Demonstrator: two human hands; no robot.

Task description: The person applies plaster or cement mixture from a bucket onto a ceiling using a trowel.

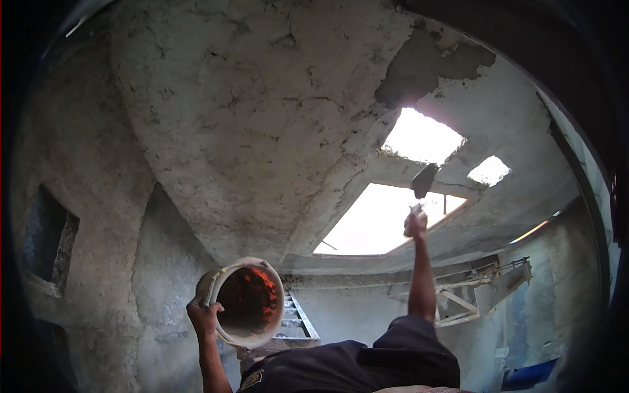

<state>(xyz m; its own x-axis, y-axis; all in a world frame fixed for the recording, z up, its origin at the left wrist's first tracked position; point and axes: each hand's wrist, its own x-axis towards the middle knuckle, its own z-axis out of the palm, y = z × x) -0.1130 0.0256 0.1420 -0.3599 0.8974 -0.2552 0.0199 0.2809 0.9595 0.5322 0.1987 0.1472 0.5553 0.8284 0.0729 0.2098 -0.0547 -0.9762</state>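
Note:
At the lower left, my left hand (pixel 204 314) grips a bucket (pixel 239 304) by its rim, fingers outside and thumb over the edge. The bucket is tipped so its mouth faces me; its inside looks dark with orange-red streaks. My right arm stretches up and forward. In that closed right hand (pixel 415 224) is the handle of a trowel (pixel 425 179), its grey blade pointing upward. Blade and hand overlap the bright openings in the rough cement surface (pixel 262 118) overhead. A darker, wet-looking mortar patch (pixel 419 69) lies above those openings.
Behind the bucket stands a ladder (pixel 298 318). A framework of bars (pixel 458 304) juts out at the right, below a ledge. A recessed opening (pixel 47 232) cuts the left wall. Something blue (pixel 531 373) shows at the lower right. A dark curved edge (pixel 576 150) runs down the right.

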